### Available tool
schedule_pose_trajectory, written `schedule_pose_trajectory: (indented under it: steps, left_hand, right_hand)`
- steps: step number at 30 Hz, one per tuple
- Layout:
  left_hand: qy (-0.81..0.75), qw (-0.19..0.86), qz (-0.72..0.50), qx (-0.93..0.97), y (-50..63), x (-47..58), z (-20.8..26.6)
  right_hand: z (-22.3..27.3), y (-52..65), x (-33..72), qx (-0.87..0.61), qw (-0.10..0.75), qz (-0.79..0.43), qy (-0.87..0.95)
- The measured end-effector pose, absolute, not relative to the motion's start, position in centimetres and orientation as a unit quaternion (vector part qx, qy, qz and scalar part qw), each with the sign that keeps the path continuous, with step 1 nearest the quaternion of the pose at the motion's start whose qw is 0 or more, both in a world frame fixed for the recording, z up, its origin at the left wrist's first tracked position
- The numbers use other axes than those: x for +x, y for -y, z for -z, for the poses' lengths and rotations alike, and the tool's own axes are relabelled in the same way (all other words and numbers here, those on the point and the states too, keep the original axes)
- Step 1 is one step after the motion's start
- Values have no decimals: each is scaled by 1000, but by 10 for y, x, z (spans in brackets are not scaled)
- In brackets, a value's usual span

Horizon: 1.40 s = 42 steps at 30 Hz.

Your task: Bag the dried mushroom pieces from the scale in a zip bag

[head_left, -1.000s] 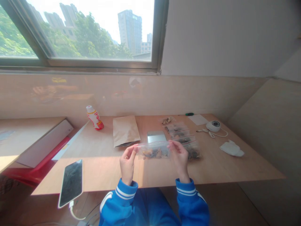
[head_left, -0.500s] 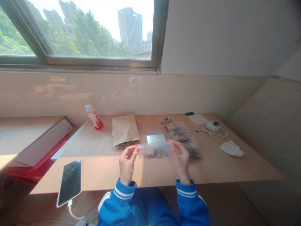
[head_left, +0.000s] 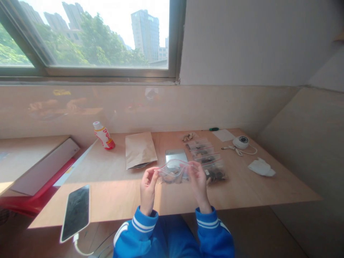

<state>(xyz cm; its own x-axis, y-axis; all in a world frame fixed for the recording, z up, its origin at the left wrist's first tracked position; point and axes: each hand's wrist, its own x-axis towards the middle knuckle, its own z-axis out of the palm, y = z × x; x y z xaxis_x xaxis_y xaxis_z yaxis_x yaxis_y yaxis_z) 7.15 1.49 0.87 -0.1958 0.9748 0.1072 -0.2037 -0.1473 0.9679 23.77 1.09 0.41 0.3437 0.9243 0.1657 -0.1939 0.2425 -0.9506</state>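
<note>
Between my hands, above the front of the table, is a clear zip bag with a red-edged seal. Its mouth gapes in a loop, and brownish dried pieces lie inside. My left hand is closed, pinching the bag's upper left corner between thumb and finger. At the upper right corner, my right hand is closed on the bag's edge. Just beyond the bag lies a flat silver scale-like plate, partly covered by it. To the right, several filled zip bags lie in an overlapping row.
A brown paper pouch and a red-and-white bottle are at the back left. A phone with a cable overhangs the front left edge. Rightward are a white camera, a crumpled tissue, paper and a green-handled tool.
The bag's mouth, a nearly straight line before, is now spread open in a loop. My hands have come slightly closer together. The whole view has shifted a little.
</note>
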Motion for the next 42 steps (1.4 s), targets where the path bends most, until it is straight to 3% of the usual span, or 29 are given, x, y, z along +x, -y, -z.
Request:
schedule_pose_trajectory:
  steps: [21,31,42]
  left_hand:
    - [-511,410,-607,450,-9,69,-12]
    - [-446,492,-625,410,-13,73,-3]
    - [-439,467,-638,426,-11,69,-2]
  right_hand:
    - [0,-8,252,-488,683,-383,386]
    - [3,-8,248,-444,697,-406,390]
    - [-2,-5,248,-400,661,-464,433]
